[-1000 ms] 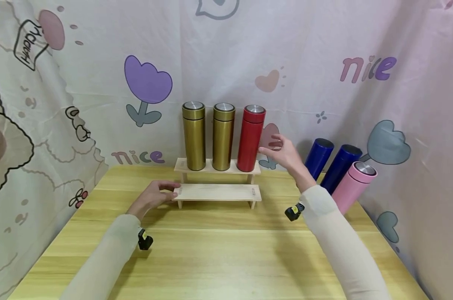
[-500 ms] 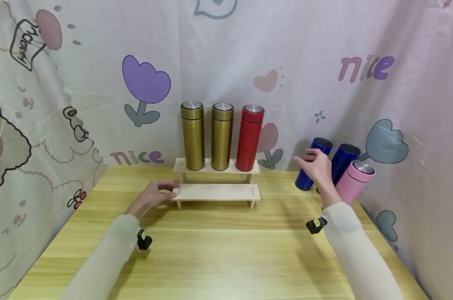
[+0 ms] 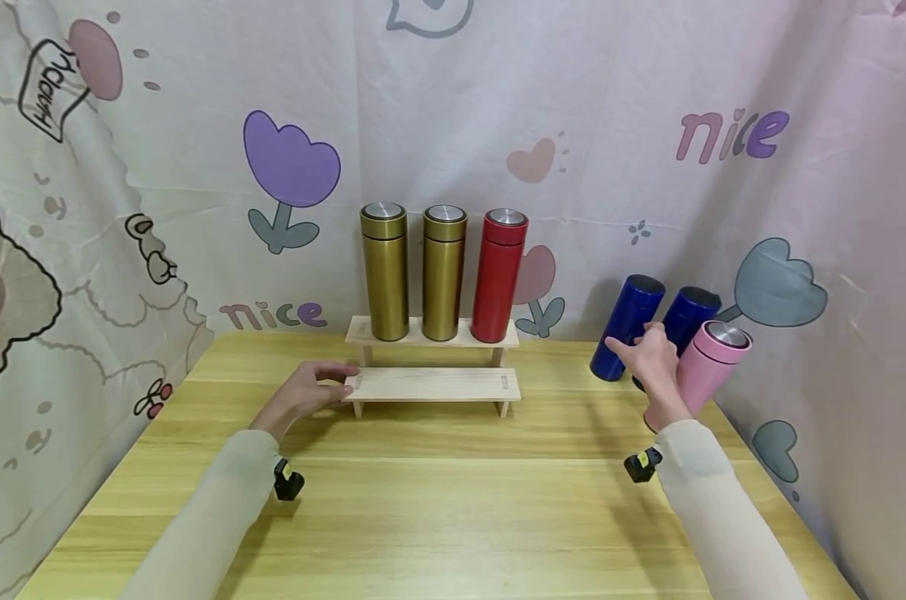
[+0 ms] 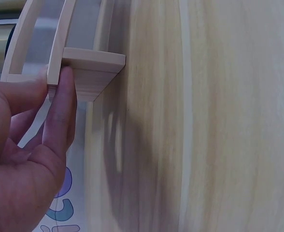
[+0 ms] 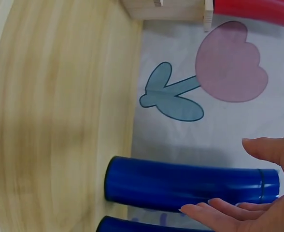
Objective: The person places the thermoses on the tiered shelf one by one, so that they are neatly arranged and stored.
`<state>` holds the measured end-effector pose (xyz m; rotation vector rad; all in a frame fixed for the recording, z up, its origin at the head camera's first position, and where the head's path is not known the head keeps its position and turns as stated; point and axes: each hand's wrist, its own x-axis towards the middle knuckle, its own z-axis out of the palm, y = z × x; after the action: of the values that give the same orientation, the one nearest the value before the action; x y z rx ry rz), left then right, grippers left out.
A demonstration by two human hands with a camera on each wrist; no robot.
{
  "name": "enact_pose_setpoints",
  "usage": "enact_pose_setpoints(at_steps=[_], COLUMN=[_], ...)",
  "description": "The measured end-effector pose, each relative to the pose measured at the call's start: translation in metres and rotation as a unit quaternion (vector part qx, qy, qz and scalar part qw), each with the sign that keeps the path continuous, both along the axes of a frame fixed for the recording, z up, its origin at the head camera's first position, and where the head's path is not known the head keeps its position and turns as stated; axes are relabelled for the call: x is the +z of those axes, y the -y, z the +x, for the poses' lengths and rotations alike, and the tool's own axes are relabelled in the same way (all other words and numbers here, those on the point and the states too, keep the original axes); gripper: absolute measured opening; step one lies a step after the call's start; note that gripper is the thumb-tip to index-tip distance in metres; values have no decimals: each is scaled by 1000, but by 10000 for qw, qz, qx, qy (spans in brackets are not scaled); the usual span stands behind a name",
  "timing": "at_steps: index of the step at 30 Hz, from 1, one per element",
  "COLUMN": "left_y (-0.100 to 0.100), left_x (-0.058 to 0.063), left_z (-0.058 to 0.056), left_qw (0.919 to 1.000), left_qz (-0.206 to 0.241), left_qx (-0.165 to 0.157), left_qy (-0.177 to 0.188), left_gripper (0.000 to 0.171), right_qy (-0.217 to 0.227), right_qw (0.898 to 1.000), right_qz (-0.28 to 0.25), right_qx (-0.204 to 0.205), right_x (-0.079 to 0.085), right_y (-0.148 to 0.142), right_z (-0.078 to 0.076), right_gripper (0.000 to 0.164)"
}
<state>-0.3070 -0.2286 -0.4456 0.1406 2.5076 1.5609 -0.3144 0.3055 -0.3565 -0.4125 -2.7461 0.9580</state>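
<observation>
My left hand (image 3: 304,393) pinches the left end of the lower shelf of a two-step wooden rack (image 3: 433,383); in the left wrist view, thumb and fingers lie on either side of the board (image 4: 57,48). Two gold thermos bottles (image 3: 387,279) and a red thermos bottle (image 3: 500,279) stand on the upper step. To the right, my right hand (image 3: 653,368) is beside the nearer blue thermos bottle (image 3: 623,329), thumb and fingers spread apart. The right wrist view has its fingers (image 5: 214,215) overlapping that bottle; contact is unclear.
A second blue thermos bottle (image 3: 688,317) and a pink thermos bottle (image 3: 711,362) stand at the right, partly behind my right hand. A patterned cloth (image 3: 588,108) hangs behind the wooden table (image 3: 437,517).
My right hand has moved right and down, from beside the red thermos bottle to the blue ones. The left hand has stayed at the rack.
</observation>
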Motion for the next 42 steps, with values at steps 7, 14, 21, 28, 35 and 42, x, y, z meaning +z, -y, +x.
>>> enact_pose_setpoints(at_steps=[7, 14, 21, 28, 35, 42], left_y=[-1, 1, 2, 1, 0, -1], left_x=[0, -1, -3, -2, 0, 1], left_z=[2, 2, 1, 2, 1, 0], left_qw=[10000, 9999, 9995, 9999, 9996, 9995], left_qz=[2, -112, -310, -167, -295, -311], left_qx=[2, 28, 27, 22, 40, 42], left_qy=[61, 51, 8, 40, 14, -8], left_gripper=[43, 43, 42, 43, 43, 42], right_qy=[101, 122, 105, -11, -68, -117], right_qw=[9997, 9995, 9989, 9987, 9974, 9965], right_qz=[82, -3, -302, -329, -444, -540], right_qx=[-217, -306, -341, -378, -558, -630], right_x=[-11, -24, -41, -57, -63, -70], right_y=[-7, -13, -17, -18, -17, -18], right_z=[-5, -15, -27, -35, -42, -46], right_gripper=[62, 58, 71, 78, 84, 88])
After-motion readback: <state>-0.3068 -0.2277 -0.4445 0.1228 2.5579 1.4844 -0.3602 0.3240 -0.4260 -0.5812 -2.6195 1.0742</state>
